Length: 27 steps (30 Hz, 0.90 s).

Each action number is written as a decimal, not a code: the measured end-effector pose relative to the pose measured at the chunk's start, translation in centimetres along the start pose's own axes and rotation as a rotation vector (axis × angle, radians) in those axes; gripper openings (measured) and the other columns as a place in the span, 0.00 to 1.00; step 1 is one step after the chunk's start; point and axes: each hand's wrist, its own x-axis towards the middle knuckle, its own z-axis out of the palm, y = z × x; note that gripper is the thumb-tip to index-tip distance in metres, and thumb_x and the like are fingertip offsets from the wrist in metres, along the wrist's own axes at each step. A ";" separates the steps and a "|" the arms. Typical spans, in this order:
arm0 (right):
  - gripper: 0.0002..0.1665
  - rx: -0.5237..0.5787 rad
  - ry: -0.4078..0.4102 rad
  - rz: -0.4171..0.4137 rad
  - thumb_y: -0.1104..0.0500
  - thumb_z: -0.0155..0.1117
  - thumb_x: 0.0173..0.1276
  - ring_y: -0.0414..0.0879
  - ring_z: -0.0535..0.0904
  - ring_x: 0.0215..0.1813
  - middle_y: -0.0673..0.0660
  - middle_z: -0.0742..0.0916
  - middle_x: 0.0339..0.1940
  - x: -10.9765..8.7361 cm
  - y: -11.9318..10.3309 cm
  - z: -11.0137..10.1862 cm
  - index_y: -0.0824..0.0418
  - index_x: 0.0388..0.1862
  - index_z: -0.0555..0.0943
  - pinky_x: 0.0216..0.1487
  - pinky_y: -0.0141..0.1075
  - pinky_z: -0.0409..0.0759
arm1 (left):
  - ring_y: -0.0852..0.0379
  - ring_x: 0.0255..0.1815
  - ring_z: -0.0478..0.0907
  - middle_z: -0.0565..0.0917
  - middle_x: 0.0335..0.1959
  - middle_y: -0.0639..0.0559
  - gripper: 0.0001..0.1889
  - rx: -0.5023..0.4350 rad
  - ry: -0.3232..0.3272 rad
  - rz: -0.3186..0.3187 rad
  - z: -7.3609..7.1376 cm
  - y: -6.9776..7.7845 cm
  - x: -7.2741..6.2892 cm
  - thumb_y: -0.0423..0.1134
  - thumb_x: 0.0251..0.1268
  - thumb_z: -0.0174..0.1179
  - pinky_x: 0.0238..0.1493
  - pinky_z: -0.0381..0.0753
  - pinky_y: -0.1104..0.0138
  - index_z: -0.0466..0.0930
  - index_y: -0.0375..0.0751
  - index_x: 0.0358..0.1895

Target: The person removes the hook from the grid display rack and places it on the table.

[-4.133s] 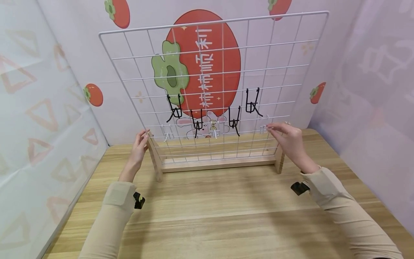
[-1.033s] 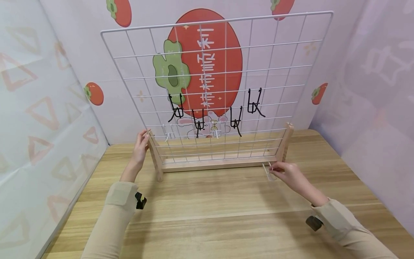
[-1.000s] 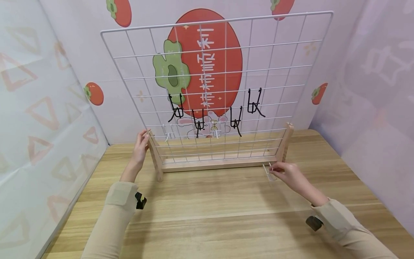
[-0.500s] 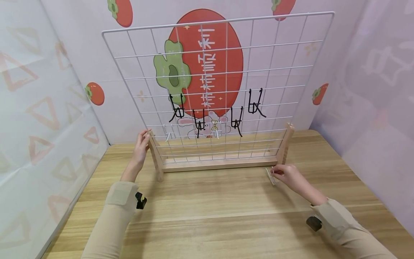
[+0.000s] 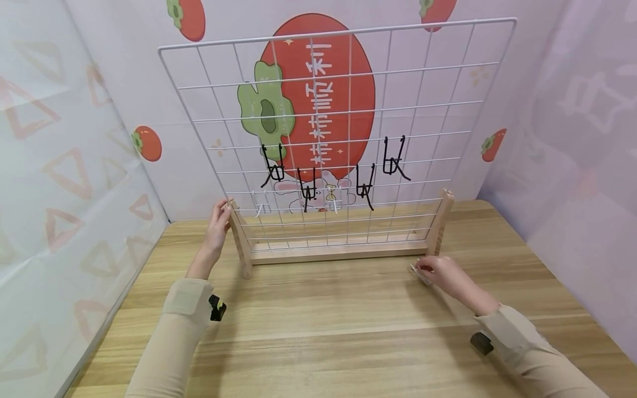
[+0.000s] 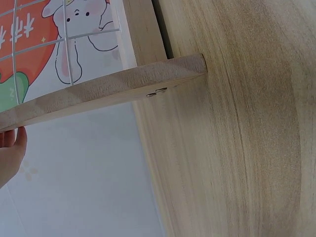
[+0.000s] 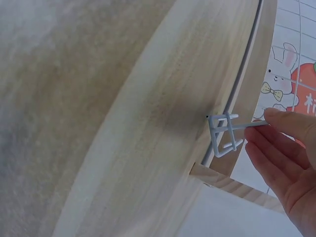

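Observation:
In the head view, a white wire grid panel (image 5: 348,110) stands in a wooden stand (image 5: 338,254). My left hand (image 5: 214,232) holds the upper end of the stand's left leg; in the left wrist view only part of that hand (image 6: 10,155) shows. In front of the right leg, my right hand (image 5: 445,277) pinches a white wire hook (image 5: 422,275) low over the table. The right wrist view shows the hook (image 7: 213,136) with its prong between thumb and fingers and its frame pointing away from the hand (image 7: 291,163).
Several black hooks, one of them a right-hand hook (image 5: 391,165), hang on the grid. Two white hooks also hang there: a left one (image 5: 262,208) and a middle one (image 5: 335,205). The wooden table (image 5: 318,331) is bounded by printed cloth walls (image 5: 562,138).
My right hand has taken the white hook from the grid's right side down to near the table. Within the last second it sank slightly and the hook tilted. My left hand stays put.

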 end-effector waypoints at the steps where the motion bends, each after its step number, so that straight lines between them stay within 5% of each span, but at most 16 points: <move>1: 0.06 -0.005 -0.006 0.002 0.72 0.65 0.48 0.45 0.79 0.26 0.58 0.84 0.24 0.0 0.0 0.0 0.68 0.28 0.80 0.25 0.32 0.76 | 0.56 0.56 0.56 0.61 0.48 0.61 0.11 0.001 0.001 0.000 0.0 0.0 0.0 0.36 0.72 0.31 0.64 0.46 0.55 0.55 0.44 0.54; 10: 0.06 0.003 -0.018 -0.017 0.72 0.66 0.47 0.46 0.79 0.26 0.58 0.84 0.25 0.2 -0.1 0.6 0.67 0.26 0.80 0.25 0.31 0.77 | 0.56 0.57 0.56 0.62 0.49 0.59 0.13 -0.006 0.008 0.007 -0.7 -1.6 0.9 0.40 0.72 0.33 0.65 0.46 0.56 0.55 0.45 0.56; 27: 0.06 0.063 -0.049 -0.029 0.73 0.66 0.46 0.46 0.78 0.28 0.56 0.83 0.25 0.3 -0.6 1.3 0.66 0.24 0.79 0.29 0.33 0.78 | 0.56 0.58 0.55 0.62 0.51 0.58 0.14 0.002 0.007 0.027 -0.7 -1.7 0.9 0.41 0.72 0.34 0.65 0.46 0.55 0.54 0.43 0.57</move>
